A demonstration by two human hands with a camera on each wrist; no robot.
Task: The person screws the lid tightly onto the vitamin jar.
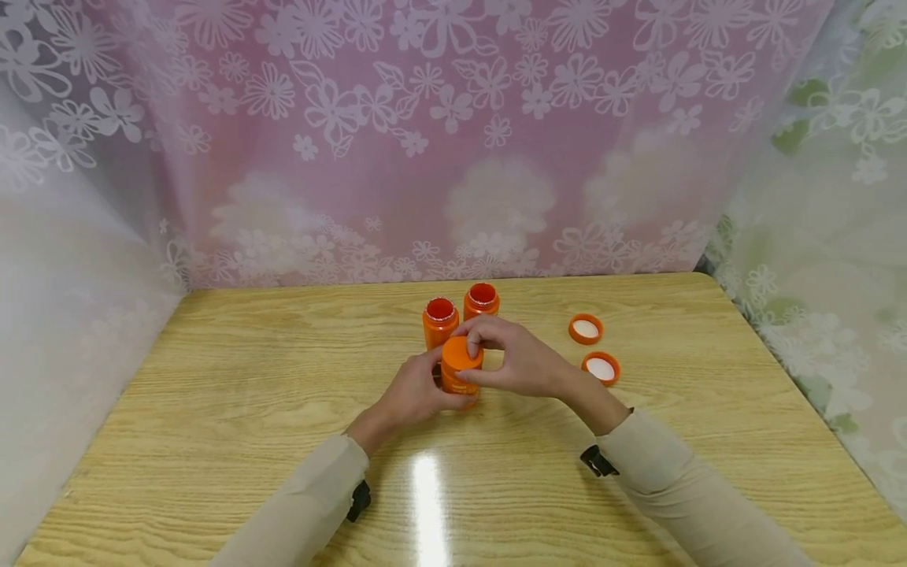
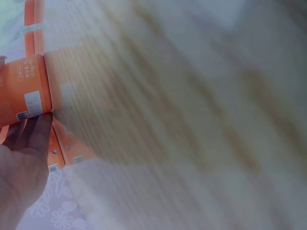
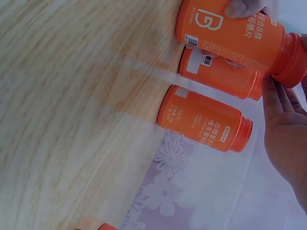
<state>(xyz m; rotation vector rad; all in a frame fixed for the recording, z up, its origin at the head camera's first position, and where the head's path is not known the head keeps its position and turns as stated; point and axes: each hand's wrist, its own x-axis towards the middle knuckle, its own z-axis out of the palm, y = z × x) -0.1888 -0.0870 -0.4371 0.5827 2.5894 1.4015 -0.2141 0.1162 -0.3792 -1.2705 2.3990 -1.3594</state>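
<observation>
My left hand [image 1: 414, 390] grips an upright orange pill bottle [image 1: 457, 381] round its body, thumb on the near side. On top of that bottle is an orange lid [image 1: 462, 351], pinched at its edge by the fingers and thumb of my right hand [image 1: 520, 360]. In the right wrist view the lid [image 3: 293, 61] sits over the neck of the printed bottle [image 3: 225, 31]. Just behind stand two more orange bottles, one at the left [image 1: 439, 324] and one farther back [image 1: 483, 297], both uncapped, red inside and with ragged foil round their rims.
Two orange lids lie with their white liners up on the right of the wooden table [image 1: 248, 409], one farther back [image 1: 586, 329] and one nearer [image 1: 601, 368]. A pink flowered curtain [image 1: 397, 157] hangs along the table's back edge, with pale curtains at both sides.
</observation>
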